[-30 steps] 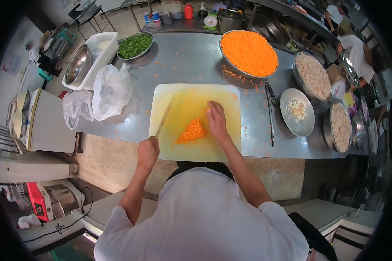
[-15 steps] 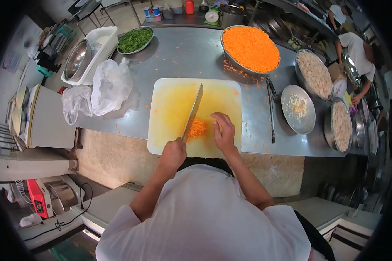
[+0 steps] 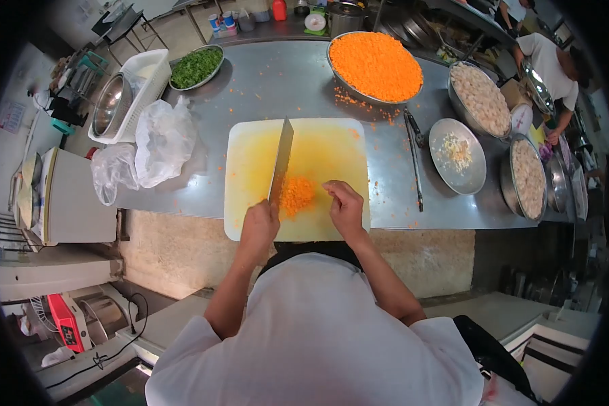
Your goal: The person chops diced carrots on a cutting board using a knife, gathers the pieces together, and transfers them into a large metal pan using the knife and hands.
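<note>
My left hand (image 3: 258,223) is closed round the handle of a kitchen knife (image 3: 281,159). The wide blade points away from me and stands at the left edge of a small heap of finely chopped carrot (image 3: 296,195). Beneath them lies a white cutting board (image 3: 240,176) with yellow stains. My right hand (image 3: 346,208) is at the right of the heap, a short way apart from it. Its fingers are curled in, and nothing shows in them.
Behind the board stands a big bowl of chopped carrot (image 3: 375,66). To the right are a bowl with pale minced bits (image 3: 459,154), a black rod (image 3: 413,162) and bowls of pale chunks (image 3: 479,100). Plastic bags (image 3: 164,145), a white basket (image 3: 149,88) and chopped greens (image 3: 196,67) are left.
The knife has shifted to the left side of the carrot heap, and its blade is more upright in view. The heap looks more spread out. My right hand's fingers are more curled.
</note>
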### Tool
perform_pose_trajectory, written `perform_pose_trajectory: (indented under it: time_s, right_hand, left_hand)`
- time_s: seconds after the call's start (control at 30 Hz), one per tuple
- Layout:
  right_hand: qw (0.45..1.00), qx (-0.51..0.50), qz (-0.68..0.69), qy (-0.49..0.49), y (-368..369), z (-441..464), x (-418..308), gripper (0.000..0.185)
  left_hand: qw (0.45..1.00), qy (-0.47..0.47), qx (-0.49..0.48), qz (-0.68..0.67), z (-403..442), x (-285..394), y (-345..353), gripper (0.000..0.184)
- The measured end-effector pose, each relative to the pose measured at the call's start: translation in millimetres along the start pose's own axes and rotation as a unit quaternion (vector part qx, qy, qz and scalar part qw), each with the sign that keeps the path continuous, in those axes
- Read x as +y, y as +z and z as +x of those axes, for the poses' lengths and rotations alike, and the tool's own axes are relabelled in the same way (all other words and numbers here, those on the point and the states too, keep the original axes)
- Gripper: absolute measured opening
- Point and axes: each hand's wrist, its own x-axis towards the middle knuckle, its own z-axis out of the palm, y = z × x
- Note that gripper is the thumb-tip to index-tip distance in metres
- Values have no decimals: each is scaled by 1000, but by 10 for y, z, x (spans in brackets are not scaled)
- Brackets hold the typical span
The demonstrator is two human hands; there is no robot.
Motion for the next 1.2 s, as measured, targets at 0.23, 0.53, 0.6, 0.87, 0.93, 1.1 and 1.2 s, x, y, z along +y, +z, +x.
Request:
perform_pose_trajectory:
  time_s: [0.23,0.53,0.6,0.87,0.93,1.1,1.2]
  right_hand:
    - [1000,13,-5,12,58,43,-57,30]
    - [999,14,-9,28,141,83,-34,21]
    - [999,20,-8,30,154,72,-30,21]
    - [999,1,10,51,164,72,38,20]
    - [998,7,14,62,159,89,5,19]
    - [999,3,-40,26,144,100,61,18]
    - [999,-8,-28,22,156,79,111,20]
  left_hand:
    - [999,-26,-9,-39,35,-136,-25,25]
    - [998,24,63,9,-14,-294,12,27]
    - [995,58,70,30,-4,-453,120,28]
    - [998,-3,55,22,11,-516,22,22]
    - [997,-39,34,-59,97,-500,-13,22]
    - [998,-14,55,7,36,-532,59,24]
    - [995,-70,14,-70,32,-441,-139,25]
